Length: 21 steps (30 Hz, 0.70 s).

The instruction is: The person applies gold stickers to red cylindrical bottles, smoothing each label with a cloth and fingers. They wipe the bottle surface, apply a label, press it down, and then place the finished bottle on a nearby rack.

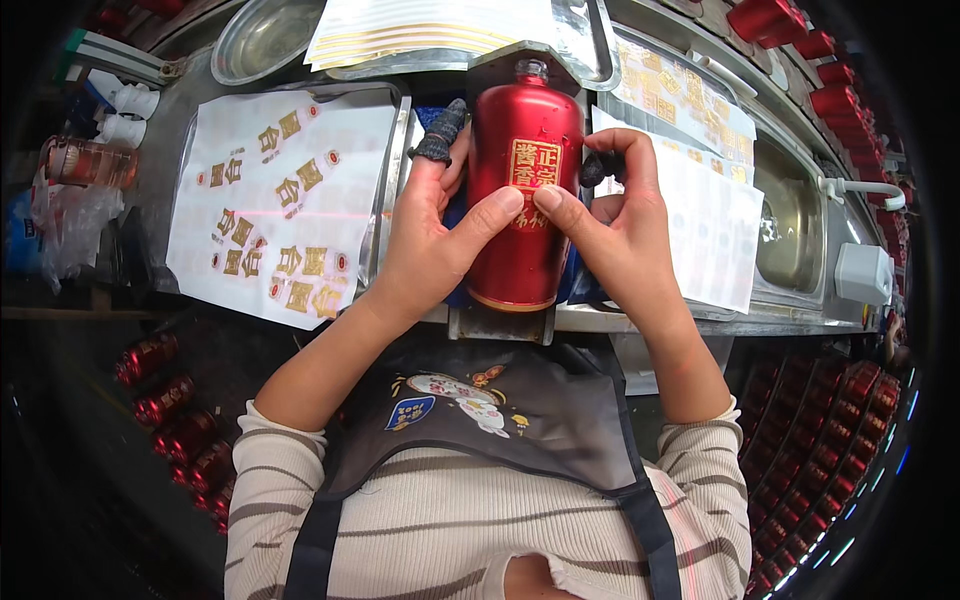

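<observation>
A glossy red bottle (515, 265) with a clear, uncapped neck lies on its back in a holder (500, 325), its neck pointing away from me. Gold characters and a square gold decal (537, 160) mark its front. My left hand (425, 235) grips the left side, its thumb pressing on the lower characters. From the other side my right hand (632, 225) closes on the bottle, with its thumb tip beside the left one. Black finger covers (440, 132) are worn on fingers of both hands. The undersides of the fingers are partly hidden.
Left of the bottle, a white sheet (200, 240) of gold decals lies on a tray. More decal sheets (715, 245) lie at the right, beside a sink (790, 235) with a tap. A metal bowl (265, 45) stands at the back. Red bottles (830, 430) crowd both sides.
</observation>
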{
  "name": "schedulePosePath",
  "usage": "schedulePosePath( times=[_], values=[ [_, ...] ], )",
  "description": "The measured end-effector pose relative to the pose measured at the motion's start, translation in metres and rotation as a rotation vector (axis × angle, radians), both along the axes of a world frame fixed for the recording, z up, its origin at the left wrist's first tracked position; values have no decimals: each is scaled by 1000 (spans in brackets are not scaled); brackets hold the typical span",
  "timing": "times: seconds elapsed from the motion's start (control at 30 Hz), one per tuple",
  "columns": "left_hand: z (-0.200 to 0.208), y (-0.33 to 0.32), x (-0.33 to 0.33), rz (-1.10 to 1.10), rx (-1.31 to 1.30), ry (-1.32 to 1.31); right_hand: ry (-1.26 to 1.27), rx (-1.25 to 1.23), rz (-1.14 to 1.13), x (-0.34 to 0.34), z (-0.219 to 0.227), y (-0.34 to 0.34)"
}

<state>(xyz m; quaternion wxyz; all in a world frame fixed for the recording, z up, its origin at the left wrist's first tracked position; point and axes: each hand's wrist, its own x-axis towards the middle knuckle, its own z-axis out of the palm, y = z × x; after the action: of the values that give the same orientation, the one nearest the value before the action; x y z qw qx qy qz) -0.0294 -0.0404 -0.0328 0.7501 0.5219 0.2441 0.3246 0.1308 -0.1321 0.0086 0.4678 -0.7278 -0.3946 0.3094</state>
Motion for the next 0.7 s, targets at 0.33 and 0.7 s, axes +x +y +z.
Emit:
schedulePosePath(
  times=[0.33, 0.7],
  values=[
    [-2, 0, 1, 20, 0, -13, -21, 13, -16, -4, -1, 3],
    [-6, 2, 7, 63, -41, -47, 140, 89, -43, -4, -16, 1]
  ],
)
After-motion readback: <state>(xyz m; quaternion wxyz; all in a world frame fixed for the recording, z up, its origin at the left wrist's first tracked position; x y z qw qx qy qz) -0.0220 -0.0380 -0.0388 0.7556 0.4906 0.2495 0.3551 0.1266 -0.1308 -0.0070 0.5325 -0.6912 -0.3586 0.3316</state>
